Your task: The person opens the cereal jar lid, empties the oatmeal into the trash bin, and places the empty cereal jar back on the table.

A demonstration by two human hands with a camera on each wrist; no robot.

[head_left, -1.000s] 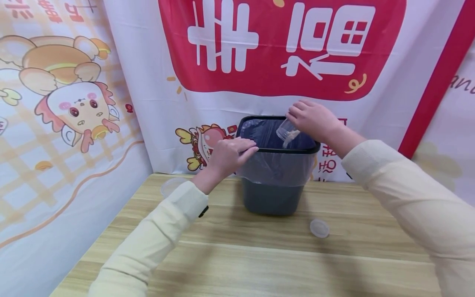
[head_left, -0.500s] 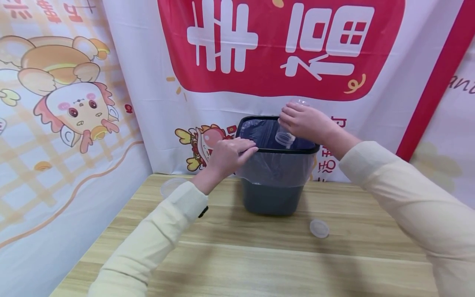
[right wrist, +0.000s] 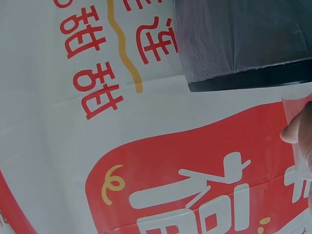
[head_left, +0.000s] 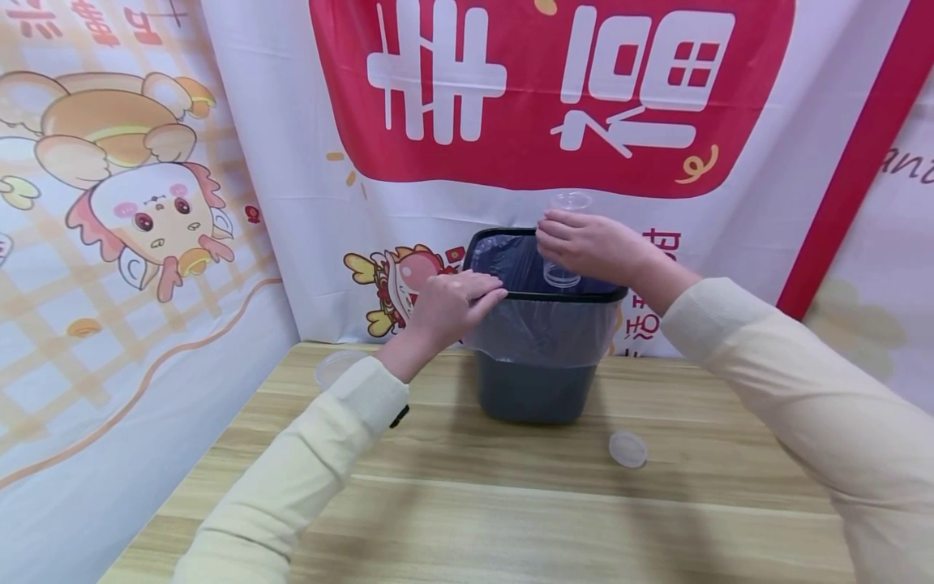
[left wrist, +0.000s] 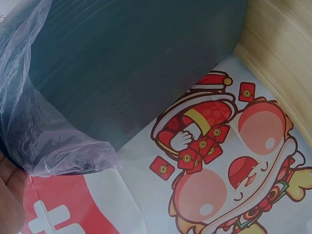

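My right hand [head_left: 594, 247] grips a clear plastic cup [head_left: 571, 201] over the bin's opening. The cup stands nearly vertical, its lower end just inside the rim, and I see nothing inside it. In the right wrist view only part of the cup [right wrist: 297, 161] and of the right hand [right wrist: 304, 134] show at the right edge. My left hand [head_left: 456, 302] holds the left front rim of the grey-blue trash bin [head_left: 536, 393], fingers over the edge. A thin clear bag [head_left: 543, 332] lines the bin and folds over its outside. The bin's bottom is hidden.
A small round translucent lid [head_left: 628, 448] lies on the wooden table [head_left: 511, 519], right of the bin. Another clear round piece [head_left: 337, 369] lies behind my left forearm. Printed cloth [head_left: 409, 195] hangs close behind the bin.
The cup, tilted with pale bits at its mouth a second ago, has swung to nearly vertical. My right hand has moved slightly left. The left hand stays put.
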